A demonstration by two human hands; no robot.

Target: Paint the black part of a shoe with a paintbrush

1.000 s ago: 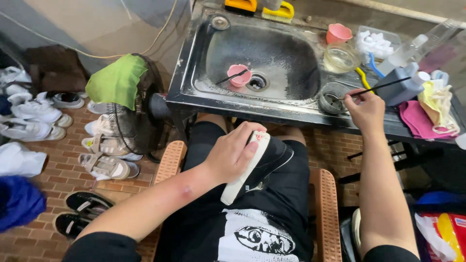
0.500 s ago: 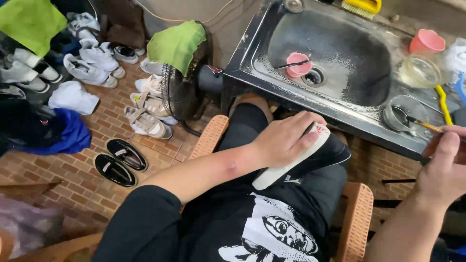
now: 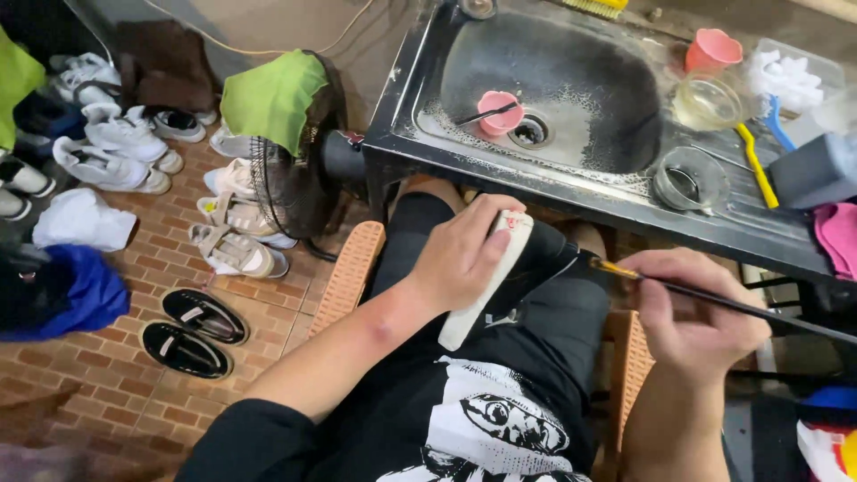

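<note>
My left hand (image 3: 464, 254) grips a black shoe with a white sole (image 3: 486, 286), held on its side over my lap. My right hand (image 3: 692, 312) holds a thin black paintbrush (image 3: 714, 299). The brush's tip rests close to the shoe's black upper (image 3: 544, 254), just right of my left fingers. I sit on a woven chair (image 3: 348, 272) in front of a black metal sink (image 3: 571, 89).
In the sink basin sits a pink cup (image 3: 498, 112) with a stick in it. A glass bowl (image 3: 707, 101), another pink cup (image 3: 711, 51), a round jar (image 3: 689, 178) and brushes lie on the drainboard. A fan (image 3: 286, 174) under a green cloth and several shoes (image 3: 116, 147) occupy the brick floor at left.
My right hand came back from the jar on the drainboard and brought the brush tip down to the shoe. My left hand kept hold of the shoe. The view swung left and then back.
</note>
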